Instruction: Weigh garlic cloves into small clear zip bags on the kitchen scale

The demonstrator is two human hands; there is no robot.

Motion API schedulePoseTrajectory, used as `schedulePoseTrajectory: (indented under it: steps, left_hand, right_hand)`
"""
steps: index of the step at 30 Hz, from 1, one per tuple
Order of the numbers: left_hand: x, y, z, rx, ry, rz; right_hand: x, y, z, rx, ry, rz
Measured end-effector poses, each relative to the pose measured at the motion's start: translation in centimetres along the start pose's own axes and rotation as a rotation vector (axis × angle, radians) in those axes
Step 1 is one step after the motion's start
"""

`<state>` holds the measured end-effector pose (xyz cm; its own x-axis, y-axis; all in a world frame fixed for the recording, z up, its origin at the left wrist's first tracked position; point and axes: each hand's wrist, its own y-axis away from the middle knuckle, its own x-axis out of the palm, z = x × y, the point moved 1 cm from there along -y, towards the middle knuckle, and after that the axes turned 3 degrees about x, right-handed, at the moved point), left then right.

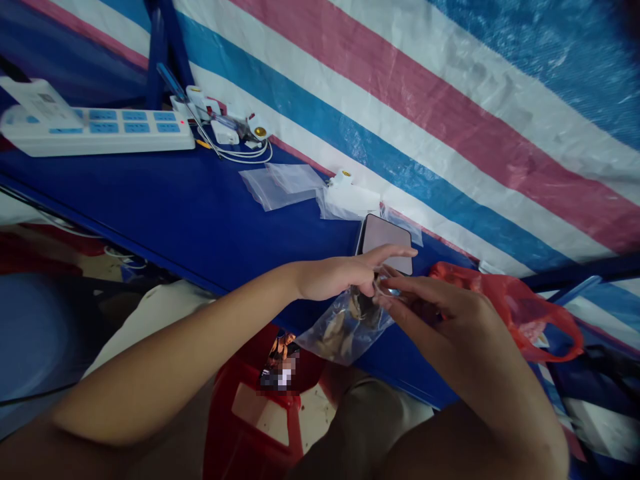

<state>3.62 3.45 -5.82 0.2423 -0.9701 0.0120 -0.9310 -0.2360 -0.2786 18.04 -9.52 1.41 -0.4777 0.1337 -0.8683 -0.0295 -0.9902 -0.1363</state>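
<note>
A clear plastic bag (339,332) hangs tilted at the table's front edge, with brownish and dark contents that I cannot make out. My left hand (345,275) is at the bag's mouth, one finger stretched out and the others curled down on the plastic. From the other side my right hand (445,308) pinches the bag's rim between thumb and fingers. Just behind the hands lies a dark-edged box with a pale top (387,240), partly hidden by my left hand's fingers.
Flat clear bags (280,185) and a white item (353,199) lie by the striped tarp. A power strip (135,127), screwdriver (180,93) and coiled cable (250,157) are at left. Right stands a red bag (480,287). Below is a red stool (230,400) bearing a lit screen (281,360).
</note>
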Motion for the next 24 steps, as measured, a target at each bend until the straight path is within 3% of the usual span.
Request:
schedulePoseTrajectory:
  steps: [6, 9, 13, 17, 21, 24]
  left_hand:
    - [0.2, 0.0, 0.4, 0.028, 0.125, 0.038]
    - [0.3, 0.0, 0.4, 0.028, 0.152, 0.027]
    - [0.1, 0.1, 0.2, 0.015, 0.172, -0.039]
    - [-0.6, 0.4, 0.5, -0.112, 0.316, -0.124]
    - [-1.6, 0.7, 1.1, -0.234, 0.298, -0.138]
    - [-2.0, 0.5, 1.6, -0.230, 0.276, -0.266]
  right_hand:
    - [0.3, 0.0, 0.3, -0.023, -0.051, 0.144]
    - [0.5, -0.1, 0.2, -0.028, -0.041, 0.139]
    - [0.2, -0.2, 0.2, -0.033, -0.023, 0.019]
    - [-0.5, 0.0, 0.2, 0.042, 0.044, -0.262]
    - [-1.0, -0.1, -0.6, 0.207, 0.051, -0.529]
    - [-1.1, -0.6, -1.6, 0.239, -0.051, -0.532]
